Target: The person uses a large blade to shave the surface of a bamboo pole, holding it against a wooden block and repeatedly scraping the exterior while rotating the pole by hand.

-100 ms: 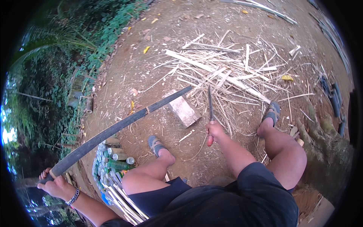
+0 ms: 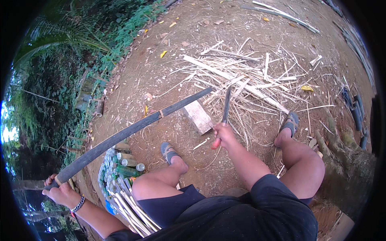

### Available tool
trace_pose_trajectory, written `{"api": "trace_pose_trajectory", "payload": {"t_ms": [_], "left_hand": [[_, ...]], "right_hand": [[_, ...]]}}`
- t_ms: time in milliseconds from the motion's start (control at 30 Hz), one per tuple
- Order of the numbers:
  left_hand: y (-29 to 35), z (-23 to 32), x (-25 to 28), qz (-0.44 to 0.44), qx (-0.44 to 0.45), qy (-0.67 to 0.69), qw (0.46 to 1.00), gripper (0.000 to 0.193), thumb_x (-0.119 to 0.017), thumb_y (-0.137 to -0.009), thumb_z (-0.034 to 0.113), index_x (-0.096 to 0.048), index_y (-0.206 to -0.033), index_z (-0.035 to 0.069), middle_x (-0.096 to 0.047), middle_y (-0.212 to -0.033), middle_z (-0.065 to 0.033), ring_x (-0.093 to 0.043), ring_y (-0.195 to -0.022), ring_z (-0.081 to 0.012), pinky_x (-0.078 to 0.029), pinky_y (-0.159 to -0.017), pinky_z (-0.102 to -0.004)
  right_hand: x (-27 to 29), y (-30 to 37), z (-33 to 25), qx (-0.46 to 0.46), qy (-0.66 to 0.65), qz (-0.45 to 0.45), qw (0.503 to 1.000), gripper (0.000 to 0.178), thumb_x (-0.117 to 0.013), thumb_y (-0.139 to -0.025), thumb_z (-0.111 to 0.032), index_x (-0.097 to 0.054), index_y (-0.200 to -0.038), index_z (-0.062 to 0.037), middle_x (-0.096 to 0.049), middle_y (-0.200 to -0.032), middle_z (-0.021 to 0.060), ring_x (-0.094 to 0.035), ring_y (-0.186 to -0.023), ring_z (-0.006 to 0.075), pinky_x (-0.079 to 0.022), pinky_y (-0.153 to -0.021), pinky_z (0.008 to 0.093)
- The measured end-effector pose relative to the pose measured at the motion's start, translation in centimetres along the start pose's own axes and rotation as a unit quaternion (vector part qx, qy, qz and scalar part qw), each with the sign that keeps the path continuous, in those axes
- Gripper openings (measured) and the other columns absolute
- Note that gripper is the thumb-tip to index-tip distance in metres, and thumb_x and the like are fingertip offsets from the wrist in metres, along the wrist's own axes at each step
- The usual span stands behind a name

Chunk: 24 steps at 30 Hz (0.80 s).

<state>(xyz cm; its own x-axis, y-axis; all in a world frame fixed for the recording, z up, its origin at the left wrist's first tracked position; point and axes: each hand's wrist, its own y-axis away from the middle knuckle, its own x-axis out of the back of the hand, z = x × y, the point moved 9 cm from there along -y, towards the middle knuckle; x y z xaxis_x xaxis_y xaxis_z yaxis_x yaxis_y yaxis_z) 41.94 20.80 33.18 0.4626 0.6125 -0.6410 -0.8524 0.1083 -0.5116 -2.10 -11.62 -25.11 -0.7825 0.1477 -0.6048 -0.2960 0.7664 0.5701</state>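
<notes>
Head view showed the left hand (image 2: pixel 62 194) closed round the strip (image 2: pixel 120 137), the right hand (image 2: pixel 225 134) round the knife (image 2: pixel 227 106); control seemingly needed the strip held steady.

the long, flat, woody strip (image 2: pixel 108 145) slanting from eight o'clock is charcoal grey, crossed by narrow tan bands. the straight metal knife (image 2: pixel 227 106) just off centre has a dark grey blade and an orange-red handle. the squared wooden block (image 2: pixel 198 115) at the centre is pale tan. the heap of thin wooden slivers (image 2: pixel 237 82) between one and two o'clock is cream and straw, on brown earthen ground (image 2: pixel 225 176). at eight o'clock, the linked bracelet (image 2: pixel 78 205) alternates silver and dark; the cylindrical bottles (image 2: pixel 128 172) are clear and green. the cloth shirt (image 2: pixel 225 221) at six o'clock is black.
</notes>
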Motion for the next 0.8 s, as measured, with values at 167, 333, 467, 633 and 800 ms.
{"api": "trace_pose_trajectory", "payload": {"t_ms": [167, 333, 467, 633, 800], "left_hand": [[1.3, 2.9, 6.3, 0.107, 0.004, -0.102, 0.989, 0.041, -0.040, -0.097, 0.040, -0.045, -0.072, 0.008, -0.050, -0.069, -0.0041, -0.050, -0.066, -0.0201, -0.046, -0.067, -0.0327], [1.0, 0.7, 15.4, 0.171, 0.066, -0.076, 0.980, 0.048, -0.034, -0.099, 0.043, -0.044, -0.070, 0.007, -0.050, -0.068, -0.0063, -0.052, -0.066, -0.0213, -0.047, -0.068, -0.0331], [1.7, -0.7, 21.8, 0.234, 0.094, -0.090, 0.964, 0.041, -0.036, -0.098, 0.034, -0.048, -0.071, 0.006, -0.054, -0.071, -0.0066, -0.054, -0.067, -0.0211, -0.049, -0.067, -0.0344], [1.6, -6.1, 30.2, 0.256, 0.144, -0.091, 0.952, 0.032, -0.040, -0.096, 0.027, -0.053, -0.077, 0.005, -0.056, -0.072, -0.0061, -0.055, -0.067, -0.0193, -0.050, -0.067, -0.0335], [-4.5, -6.6, 38.0, 0.263, 0.169, -0.055, 0.948, 0.025, -0.036, -0.091, 0.006, -0.060, -0.085, 0.003, -0.060, -0.083, -0.0093, -0.059, -0.075, -0.0200, -0.053, -0.074, -0.0351]], "right_hand": [[-7.8, 3.3, -4.6, 0.022, -0.193, -0.004, 0.981, 0.047, -0.053, -0.087, -0.004, -0.034, -0.129, -0.0060, -0.057, -0.078, 0.0057, -0.048, -0.060, 0.0090, -0.044, -0.053, 0.0293], [-8.3, 4.2, -7.5, 0.084, -0.287, -0.020, 0.954, 0.050, -0.055, -0.083, -0.003, -0.036, -0.129, -0.0048, -0.055, -0.080, 0.0060, -0.048, -0.059, 0.0122, -0.045, -0.053, 0.0315], [-7.7, 5.7, -8.7, 0.108, -0.291, -0.021, 0.950, 0.046, -0.057, -0.083, -0.002, -0.040, -0.125, -0.0065, -0.051, -0.076, 0.0032, -0.049, -0.059, 0.0132, -0.045, -0.053, 0.0315], [-6.6, 9.4, -11.8, 0.157, -0.274, -0.009, 0.949, 0.042, -0.062, -0.083, -0.003, -0.043, -0.121, -0.0066, -0.051, -0.081, 0.0041, -0.049, -0.059, 0.0134, -0.046, -0.053, 0.0316], [-9.4, 13.5, -15.4, 0.217, -0.286, -0.039, 0.932, 0.043, -0.065, -0.082, -0.003, -0.043, -0.119, -0.0044, -0.052, -0.081, 0.0044, -0.050, -0.056, 0.0134, -0.046, -0.051, 0.0299]]}}
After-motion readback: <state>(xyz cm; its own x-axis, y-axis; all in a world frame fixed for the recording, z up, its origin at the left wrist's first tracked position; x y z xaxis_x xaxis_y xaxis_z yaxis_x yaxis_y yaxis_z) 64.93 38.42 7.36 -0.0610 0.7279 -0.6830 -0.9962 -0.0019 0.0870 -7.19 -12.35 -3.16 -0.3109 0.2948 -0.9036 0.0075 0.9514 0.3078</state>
